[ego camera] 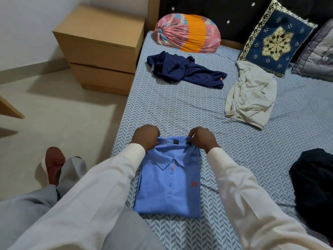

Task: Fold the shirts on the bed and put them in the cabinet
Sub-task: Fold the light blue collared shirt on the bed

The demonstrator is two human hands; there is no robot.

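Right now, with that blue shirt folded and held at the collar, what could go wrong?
The left grip and right grip hold only the collar end of the blue polo shirt, so lifting it this way could let the fold fall open. It lies near the edge of the bed and might slip toward the floor.

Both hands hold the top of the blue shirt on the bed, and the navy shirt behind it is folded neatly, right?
Not quite. The head view shows the left hand and right hand holding the top of the blue shirt on the bed, but the navy shirt behind it lies crumpled, not folded.
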